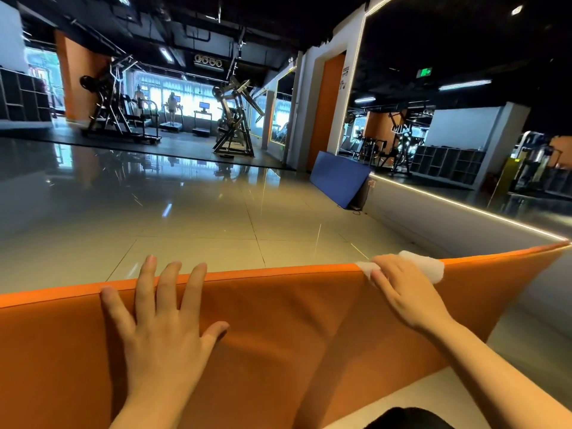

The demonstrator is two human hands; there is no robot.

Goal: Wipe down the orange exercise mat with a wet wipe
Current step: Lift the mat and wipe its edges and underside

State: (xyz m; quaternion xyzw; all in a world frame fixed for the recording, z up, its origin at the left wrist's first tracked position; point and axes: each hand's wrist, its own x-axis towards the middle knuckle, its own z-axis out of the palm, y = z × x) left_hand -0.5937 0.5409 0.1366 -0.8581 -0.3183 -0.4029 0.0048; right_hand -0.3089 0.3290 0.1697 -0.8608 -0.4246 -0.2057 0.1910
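Spanning the lower frame, the orange mat lies on the tiled floor, far edge running left to right. Left hand flat on the mat just inside that far edge, fingers straight and spread wide, fingertips reaching the edge. Right of it, right hand presses a white wet wipe onto the mat's far edge, fingers laid over the wipe; wipe sticks out past the fingertips on both sides. Beyond the mat's right end, a blue mat leans against the mirrored wall. Weight machines stand well beyond the mat, far across the floor.
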